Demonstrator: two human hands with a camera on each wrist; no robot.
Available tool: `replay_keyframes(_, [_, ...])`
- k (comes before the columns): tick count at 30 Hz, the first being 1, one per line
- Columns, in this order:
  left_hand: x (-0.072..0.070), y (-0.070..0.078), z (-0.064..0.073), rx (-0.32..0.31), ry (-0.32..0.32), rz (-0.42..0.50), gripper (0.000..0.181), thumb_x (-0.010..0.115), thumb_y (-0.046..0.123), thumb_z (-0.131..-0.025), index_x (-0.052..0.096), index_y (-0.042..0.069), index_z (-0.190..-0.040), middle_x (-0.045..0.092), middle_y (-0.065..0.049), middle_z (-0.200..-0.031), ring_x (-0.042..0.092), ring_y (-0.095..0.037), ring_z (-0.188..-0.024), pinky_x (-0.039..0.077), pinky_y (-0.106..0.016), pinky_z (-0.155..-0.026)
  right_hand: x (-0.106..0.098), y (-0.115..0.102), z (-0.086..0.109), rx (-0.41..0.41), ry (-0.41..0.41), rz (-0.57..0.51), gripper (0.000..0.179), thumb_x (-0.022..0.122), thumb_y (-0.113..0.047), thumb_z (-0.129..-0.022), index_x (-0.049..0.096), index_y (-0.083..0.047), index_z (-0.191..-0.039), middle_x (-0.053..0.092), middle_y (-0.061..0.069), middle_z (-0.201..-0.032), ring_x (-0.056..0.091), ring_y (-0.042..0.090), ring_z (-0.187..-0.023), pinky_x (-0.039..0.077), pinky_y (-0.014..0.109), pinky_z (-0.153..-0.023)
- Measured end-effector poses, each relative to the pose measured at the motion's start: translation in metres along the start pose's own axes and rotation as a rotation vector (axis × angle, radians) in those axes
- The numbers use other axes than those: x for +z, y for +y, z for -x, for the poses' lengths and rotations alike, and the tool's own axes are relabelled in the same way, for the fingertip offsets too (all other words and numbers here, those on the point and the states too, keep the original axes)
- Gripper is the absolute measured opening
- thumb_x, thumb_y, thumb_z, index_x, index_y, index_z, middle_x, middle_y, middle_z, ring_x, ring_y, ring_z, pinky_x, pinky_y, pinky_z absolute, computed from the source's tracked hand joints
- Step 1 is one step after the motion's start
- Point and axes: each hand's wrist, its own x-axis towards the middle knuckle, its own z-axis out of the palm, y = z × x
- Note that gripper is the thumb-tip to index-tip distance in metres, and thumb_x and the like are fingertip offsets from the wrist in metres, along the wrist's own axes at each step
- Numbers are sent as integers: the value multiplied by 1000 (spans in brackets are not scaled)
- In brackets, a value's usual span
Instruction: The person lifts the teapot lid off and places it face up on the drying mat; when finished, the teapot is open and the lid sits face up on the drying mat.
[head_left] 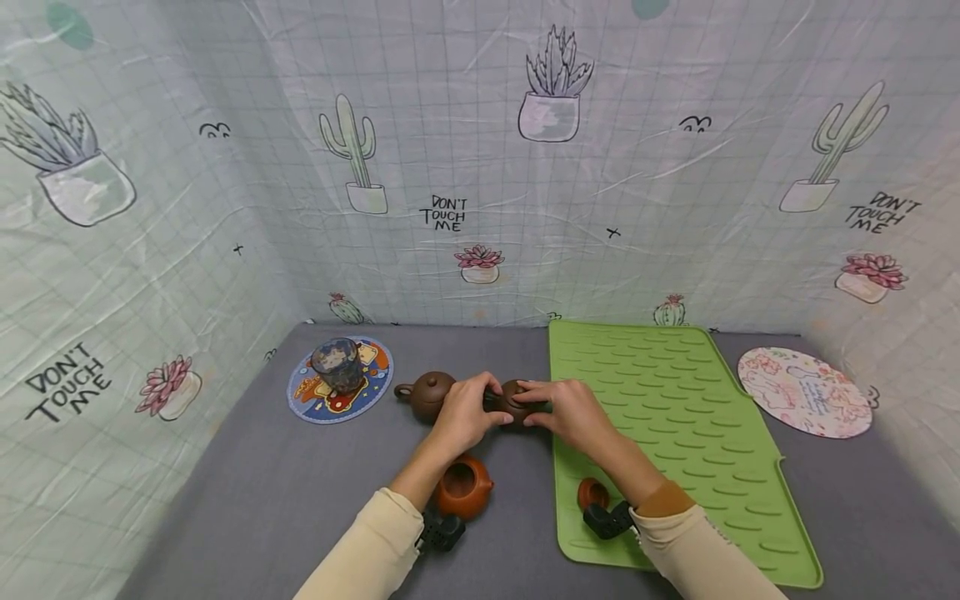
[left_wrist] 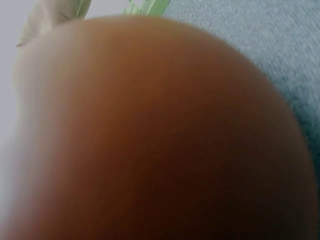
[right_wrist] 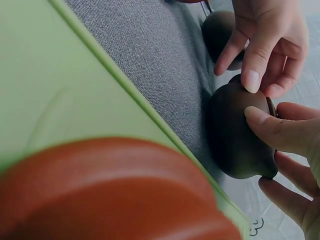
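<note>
Both hands meet at a small dark brown teapot [head_left: 516, 410]. My left hand [head_left: 467, 412] grips it at its left end; in the right wrist view the left thumb lies against the body. From the right, my right hand [head_left: 573, 410] holds the same teapot [right_wrist: 232, 135], thumb on its side and other fingers near the lid and spout. A second dark teapot [head_left: 427, 400], lidded, stands just left of the left hand. Below the left forearm sits an orange-brown teapot [head_left: 472, 502], its top uncovered; it looms blurred in the left wrist view.
An orange-brown lid [head_left: 590, 493] lies on the green mat [head_left: 675, 400], by the right wrist. At the back left, a glass [head_left: 337, 367] stands on a colourful round mat [head_left: 300, 400]. A pink-patterned oval mat [head_left: 806, 392] lies far right. Printed cloth [head_left: 480, 167] walls the grey table.
</note>
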Motion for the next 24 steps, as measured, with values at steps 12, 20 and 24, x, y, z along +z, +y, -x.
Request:
replay_keyframes(12, [0, 3, -1, -21, -27, -1, 33, 86, 22, -83, 65, 14, -108, 73, -8, -113, 69, -27, -104, 56, -43, -90, -7, 6, -2, 22, -20, -121, 43, 86, -11, -78, 77, -13, -120, 71, 10, -133, 77, 27, -91, 49, 17, -61])
replay_keyframes(20, [0, 4, 1, 6, -51, 28, 34, 85, 22, -84, 67, 14, -113, 71, -8, -118, 66, -29, -112, 54, -47, -97, -19, 10, -2, 7, 4, -180, 41, 84, -6, -80, 77, -11, -120, 72, 13, -130, 76, 30, -104, 52, 23, -64])
replay_keyframes(24, [-1, 4, 1, 19, -40, 19, 32, 85, 24, -85, 68, 15, -110, 71, -8, -116, 67, -29, -111, 54, -47, -97, -27, 9, 0, 6, 29, -169, 38, 83, -6, -81, 78, -14, -118, 74, 9, -128, 76, 28, -104, 56, 28, -67])
